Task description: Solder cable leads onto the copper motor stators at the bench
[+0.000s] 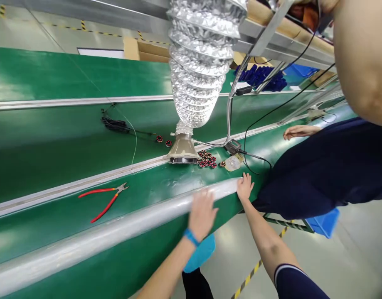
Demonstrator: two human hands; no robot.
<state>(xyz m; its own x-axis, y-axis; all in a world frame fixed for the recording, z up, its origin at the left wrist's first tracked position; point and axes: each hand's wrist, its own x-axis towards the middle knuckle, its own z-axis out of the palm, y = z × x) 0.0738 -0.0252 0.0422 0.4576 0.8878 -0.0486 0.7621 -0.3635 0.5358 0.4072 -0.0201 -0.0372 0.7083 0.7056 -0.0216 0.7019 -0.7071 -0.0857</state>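
A long whitish roll (116, 230) lies along the front edge of the green bench, reaching from the lower left to the middle. My left hand (202, 212), with a blue band at the wrist, rests over the roll near its right part; it is blurred, its fingers stretched out. At the roll's right end my right hand (245, 187) touches it with fingers spread. Red-handled pliers (111, 195) lie open on the bench left of my hands. Several small red and black round parts (207, 159) sit beyond the roll.
A silver duct (200, 62) hangs down to a metal hood (183, 147) on the bench. A clear round container (232, 163) stands near black cables. To the right is another person in dark clothes (328, 166). Coiled black cable (116, 124) lies farther back.
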